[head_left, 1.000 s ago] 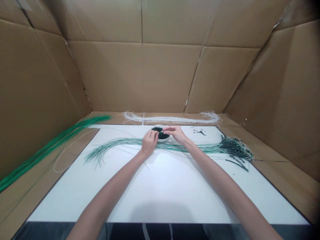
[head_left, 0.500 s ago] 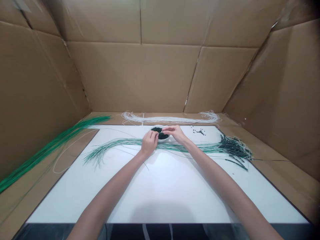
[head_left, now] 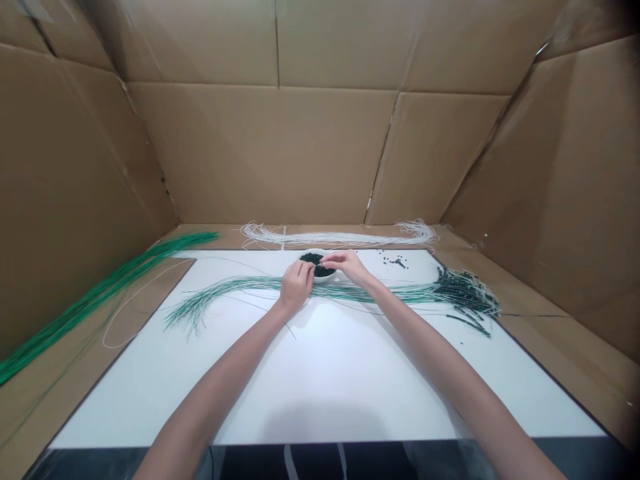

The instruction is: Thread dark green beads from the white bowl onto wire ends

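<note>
One left hand (head_left: 297, 283) and one right hand (head_left: 350, 267) pinch fingertips together, contents too small to tell, at a white bowl (head_left: 324, 279) where dark beads (head_left: 311, 257) remain; green strands (head_left: 345, 291) nearby appear partly beaded.

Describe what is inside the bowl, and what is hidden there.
Small dark beads lie in the bowl. The left hand and right hand partly block the view; the bowl's bottom is covered.

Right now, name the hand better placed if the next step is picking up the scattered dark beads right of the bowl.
Right hand, I'd judge: it is at the right side of the bowl, nearer the scattered dark beads. The left hand is farther away, with the right between.
</note>
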{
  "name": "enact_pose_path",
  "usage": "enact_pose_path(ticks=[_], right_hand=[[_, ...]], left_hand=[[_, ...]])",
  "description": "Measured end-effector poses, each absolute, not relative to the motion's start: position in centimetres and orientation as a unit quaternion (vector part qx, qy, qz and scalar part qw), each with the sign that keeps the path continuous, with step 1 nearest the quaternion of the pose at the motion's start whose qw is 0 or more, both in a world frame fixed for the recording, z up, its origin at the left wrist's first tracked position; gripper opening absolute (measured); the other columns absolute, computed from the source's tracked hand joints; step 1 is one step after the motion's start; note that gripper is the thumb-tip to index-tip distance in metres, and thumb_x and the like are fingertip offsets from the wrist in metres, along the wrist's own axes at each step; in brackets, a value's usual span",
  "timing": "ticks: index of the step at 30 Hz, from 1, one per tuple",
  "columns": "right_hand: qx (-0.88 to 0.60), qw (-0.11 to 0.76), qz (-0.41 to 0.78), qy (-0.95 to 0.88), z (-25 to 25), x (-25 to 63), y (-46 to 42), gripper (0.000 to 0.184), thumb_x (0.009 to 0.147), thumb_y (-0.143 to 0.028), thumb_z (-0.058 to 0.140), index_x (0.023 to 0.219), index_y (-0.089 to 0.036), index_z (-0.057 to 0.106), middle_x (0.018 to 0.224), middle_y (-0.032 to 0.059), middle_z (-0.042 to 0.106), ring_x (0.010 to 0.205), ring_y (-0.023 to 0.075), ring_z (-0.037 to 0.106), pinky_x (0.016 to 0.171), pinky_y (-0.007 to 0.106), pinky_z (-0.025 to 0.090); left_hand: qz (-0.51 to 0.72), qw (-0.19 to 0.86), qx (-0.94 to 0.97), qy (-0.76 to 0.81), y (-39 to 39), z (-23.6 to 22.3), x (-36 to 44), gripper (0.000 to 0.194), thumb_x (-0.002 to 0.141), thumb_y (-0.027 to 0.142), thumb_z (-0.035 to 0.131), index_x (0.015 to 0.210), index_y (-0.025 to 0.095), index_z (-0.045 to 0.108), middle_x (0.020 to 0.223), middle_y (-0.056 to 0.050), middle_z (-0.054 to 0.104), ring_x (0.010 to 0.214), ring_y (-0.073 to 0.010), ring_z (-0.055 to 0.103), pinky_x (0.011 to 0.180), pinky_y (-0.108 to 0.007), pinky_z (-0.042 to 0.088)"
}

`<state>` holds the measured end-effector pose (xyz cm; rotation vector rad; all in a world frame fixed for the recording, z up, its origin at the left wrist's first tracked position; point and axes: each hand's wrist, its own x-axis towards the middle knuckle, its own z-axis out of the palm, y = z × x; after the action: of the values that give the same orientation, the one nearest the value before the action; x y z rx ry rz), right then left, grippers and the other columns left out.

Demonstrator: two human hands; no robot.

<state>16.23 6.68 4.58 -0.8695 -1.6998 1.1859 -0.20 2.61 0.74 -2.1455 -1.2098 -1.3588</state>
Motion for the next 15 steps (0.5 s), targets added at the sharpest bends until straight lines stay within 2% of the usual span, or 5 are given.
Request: enact_pose_path(ticks=[7,15], right_hand=[[-0.333,0.421,0.487,-0.689,4.87,16.37,6.83,0.025,0.057,-0.033,0.068,0.074,-0.015,0.068,0.069,0.0028,0.067,0.062,0.0131,0.057,0.069,0.029,0.044],[-0.322,0.428,0.489,-0.688,4.96,16.49,6.53,0.027,0.06,-0.037,0.067,0.074,-0.015,0.068,0.071,0.0036,0.067,0.065,0.0134,0.058,0.071,0.028,0.044]], left_hand=[[-0.479,0.152,-0.756,-0.42,2.5,0.93,-0.08,0.017,0.086,0.022,0.036,0.086,0.016,0.052,0.079,-0.006,0.055,0.073,-0.0148,0.052,0.068,-0.027,0.042],[-0.489,0.154,-0.745,-0.426,2.66,0.64,-0.17,0.017,0.086,0.022,0.036,0.088,0.015,0.052,0.081,-0.006,0.054,0.073,-0.0142,0.052,0.069,-0.027,0.043]])
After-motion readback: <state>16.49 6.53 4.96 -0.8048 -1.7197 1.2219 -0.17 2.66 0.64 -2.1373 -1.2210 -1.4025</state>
